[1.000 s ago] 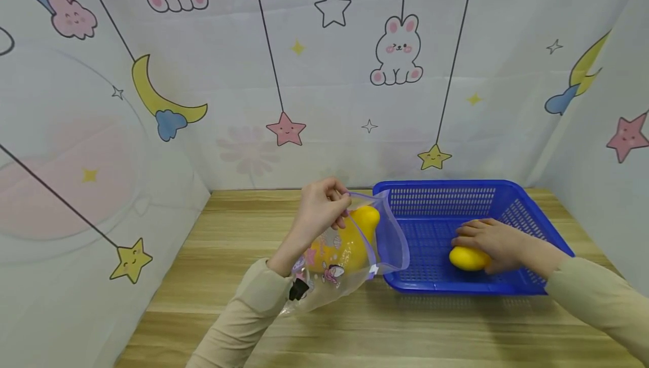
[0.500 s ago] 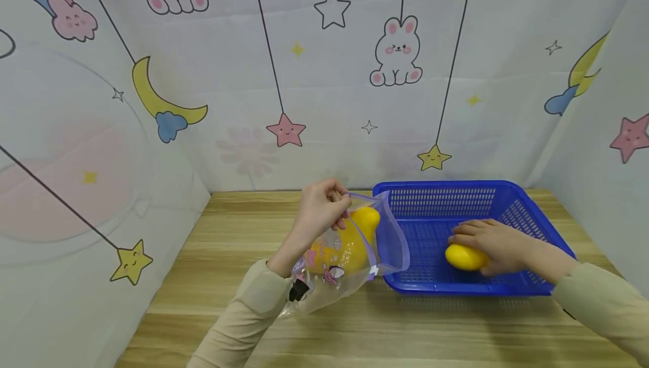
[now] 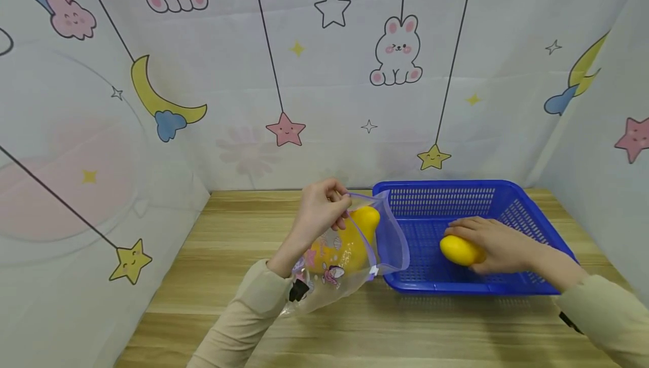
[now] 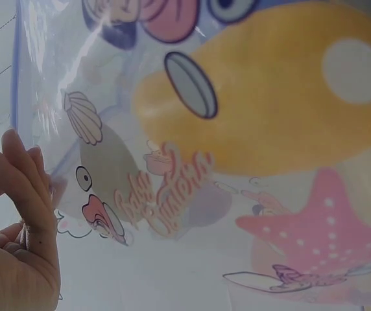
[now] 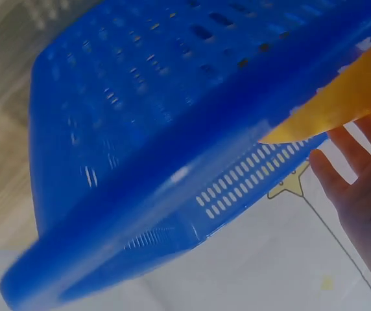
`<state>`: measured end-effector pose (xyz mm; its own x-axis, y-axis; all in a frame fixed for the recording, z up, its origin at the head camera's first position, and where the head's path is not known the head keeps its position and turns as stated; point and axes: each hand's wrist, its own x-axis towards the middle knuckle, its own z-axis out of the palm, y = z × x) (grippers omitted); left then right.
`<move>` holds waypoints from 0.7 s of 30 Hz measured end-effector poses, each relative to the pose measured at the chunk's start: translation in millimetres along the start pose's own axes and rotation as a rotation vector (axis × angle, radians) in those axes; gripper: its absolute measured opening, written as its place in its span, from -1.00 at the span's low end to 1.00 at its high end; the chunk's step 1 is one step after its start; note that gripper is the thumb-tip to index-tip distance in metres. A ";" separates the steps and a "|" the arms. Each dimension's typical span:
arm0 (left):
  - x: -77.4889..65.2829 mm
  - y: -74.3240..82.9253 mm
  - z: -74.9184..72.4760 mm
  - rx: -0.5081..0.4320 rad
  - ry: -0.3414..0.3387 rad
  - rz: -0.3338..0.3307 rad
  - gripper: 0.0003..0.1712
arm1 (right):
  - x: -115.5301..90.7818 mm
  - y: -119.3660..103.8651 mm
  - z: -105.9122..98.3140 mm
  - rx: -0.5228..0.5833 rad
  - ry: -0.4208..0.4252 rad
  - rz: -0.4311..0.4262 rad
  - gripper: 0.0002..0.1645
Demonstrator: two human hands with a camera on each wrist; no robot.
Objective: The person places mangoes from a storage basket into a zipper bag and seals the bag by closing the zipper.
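Note:
My left hand (image 3: 324, 207) pinches the upper rim of a clear zip bag (image 3: 392, 247) with purple edging and printed sea creatures. The bag's mouth gapes toward the right. Inside it are smooth yellow fruits (image 3: 367, 221), seen through the plastic; one also shows as a large blurred yellow shape (image 4: 283, 91) in the left wrist view. My right hand (image 3: 499, 247) grips a yellow oval fruit (image 3: 460, 251) from above, within the blue basket (image 3: 436, 288). Fingers stretch along the fruit's far side, and the palm hides its right end. In the right wrist view the basket wall covers part of the fruit.
The basket stands at the back right of the wooden table (image 3: 238, 233), with the bag's open end overlapping its left rim. White printed cloth (image 3: 324, 97) encloses the back and sides. A black clip-like piece (image 3: 298, 289) sits by my left cuff.
My right hand has shifted slightly left and up with the yellow oval fruit. The left hand and the bag have stayed in place.

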<state>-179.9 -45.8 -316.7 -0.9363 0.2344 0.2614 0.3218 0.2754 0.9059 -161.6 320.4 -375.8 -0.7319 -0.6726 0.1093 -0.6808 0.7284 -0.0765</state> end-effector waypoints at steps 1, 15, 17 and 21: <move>-0.1 0.0 0.0 -0.002 -0.001 0.000 -0.94 | -0.1 -1.2 -0.2 0.010 0.010 0.007 -0.18; -0.4 0.1 0.8 -0.001 -0.004 -0.001 -0.90 | -2.2 -12.5 1.7 0.112 0.130 0.088 -0.11; -0.2 -0.3 1.0 -0.004 -0.004 0.003 -0.90 | -2.1 -15.0 0.5 0.131 0.143 0.098 -0.10; 0.4 -1.2 1.7 -0.004 -0.005 0.011 -0.89 | -2.5 -21.3 -3.3 0.195 0.162 0.127 -0.10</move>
<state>-180.4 -44.4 -318.2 -0.9320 0.2419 0.2698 0.3315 0.2687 0.9044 -145.2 306.9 -371.2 -0.8086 -0.5361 0.2423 -0.5876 0.7563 -0.2876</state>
